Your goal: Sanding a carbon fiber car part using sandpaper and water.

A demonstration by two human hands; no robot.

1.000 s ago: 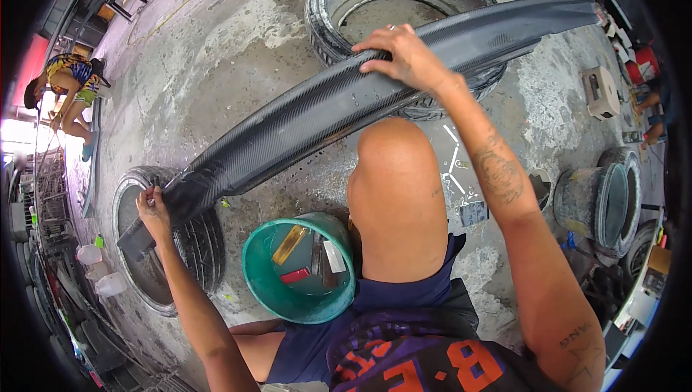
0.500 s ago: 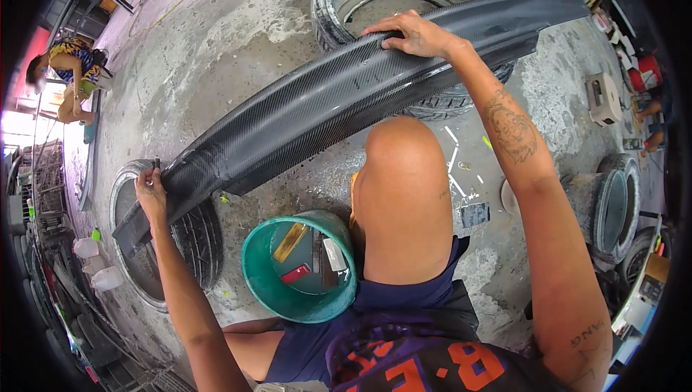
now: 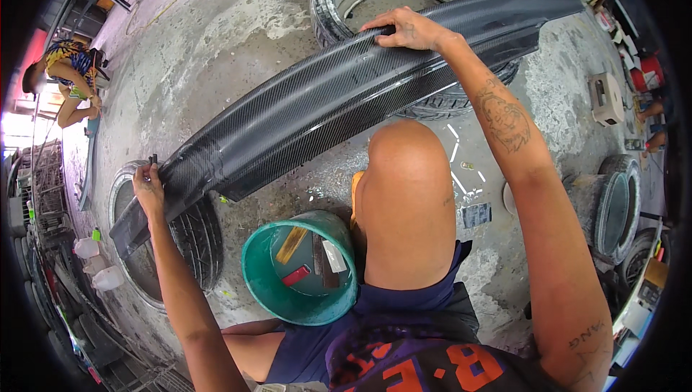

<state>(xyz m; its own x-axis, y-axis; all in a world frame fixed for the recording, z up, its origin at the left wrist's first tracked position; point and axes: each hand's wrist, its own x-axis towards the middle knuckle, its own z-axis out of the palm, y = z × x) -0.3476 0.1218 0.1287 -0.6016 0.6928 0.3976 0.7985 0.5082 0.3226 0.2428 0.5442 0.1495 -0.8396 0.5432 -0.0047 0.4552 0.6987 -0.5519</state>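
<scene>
A long, glossy black carbon-fibre panel point(image 3: 288, 111), curved like a car spoiler, slants from lower left to upper right. It lies across a far tyre point(image 3: 328, 2) and a second tyre point(image 3: 198, 237) at the left. My right hand point(image 3: 407, 29) grips the panel's far edge, fingers over it and thumb on the upper face. At the left end, my left hand point(image 3: 149, 190) has its fingers closed at the panel's edge. A small dark piece sticks up by those fingertips; I cannot tell whether it belongs to the panel.
Beside my bent knee stands a green bucket point(image 3: 252, 273) of water holding a red block point(image 3: 296, 274) and several strips. White scraps point(image 3: 454, 147) lie on the floor at right, near a beige case point(image 3: 607, 100). Another person point(image 3: 72, 82) crouches far left.
The panel has shifted slightly, its right end a little left and its near edge turned a bit more into view. Both hands keep their places on it.
</scene>
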